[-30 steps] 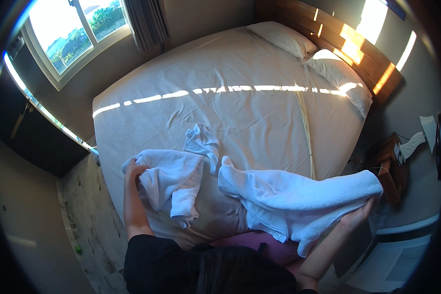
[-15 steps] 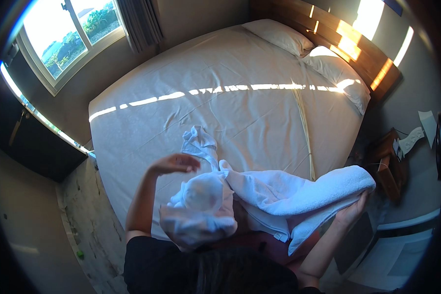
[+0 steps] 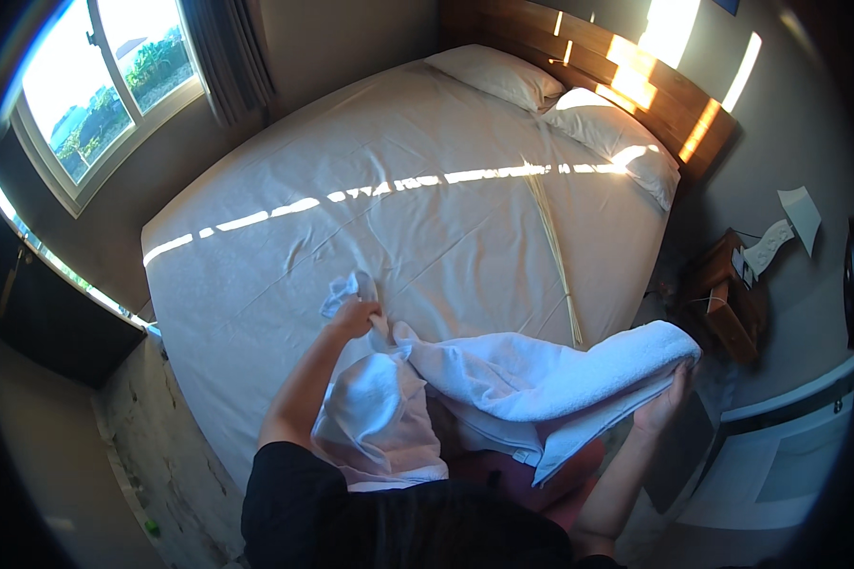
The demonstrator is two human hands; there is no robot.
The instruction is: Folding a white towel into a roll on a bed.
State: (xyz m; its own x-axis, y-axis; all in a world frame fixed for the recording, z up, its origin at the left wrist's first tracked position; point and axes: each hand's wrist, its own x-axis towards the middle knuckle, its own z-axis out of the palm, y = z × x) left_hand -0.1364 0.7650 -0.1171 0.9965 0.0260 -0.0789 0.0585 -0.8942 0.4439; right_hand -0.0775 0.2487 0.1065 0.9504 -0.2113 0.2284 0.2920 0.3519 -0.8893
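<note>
My left hand (image 3: pixel 356 317) is closed on a small crumpled white cloth (image 3: pixel 343 290) at the near side of the bed. Part of that cloth sticks out beyond my fingers, and another part hangs down toward me. At the right, my right hand (image 3: pixel 669 403) grips the far end of a thick white towel (image 3: pixel 550 375), holding it up in a long fold that stretches to the left. Bunched white fabric (image 3: pixel 375 417) lies close to my body below the left hand; I cannot tell whether it is joined to the towel.
The bed (image 3: pixel 285 256) has a pale sheet, two pillows (image 3: pixel 493 78) and a wooden headboard (image 3: pixel 541 33). A bundle of thin straw-coloured sticks (image 3: pixel 552 247) lies on it. To the right stand a wooden nightstand (image 3: pixel 731 318) and a lamp (image 3: pixel 799 218); a window (image 3: pixel 104 95) is at the left.
My left hand was above the fabric with loose fingers; now it has moved forward and taken hold of the small cloth. The right hand still grips the towel. The view has shifted slightly.
</note>
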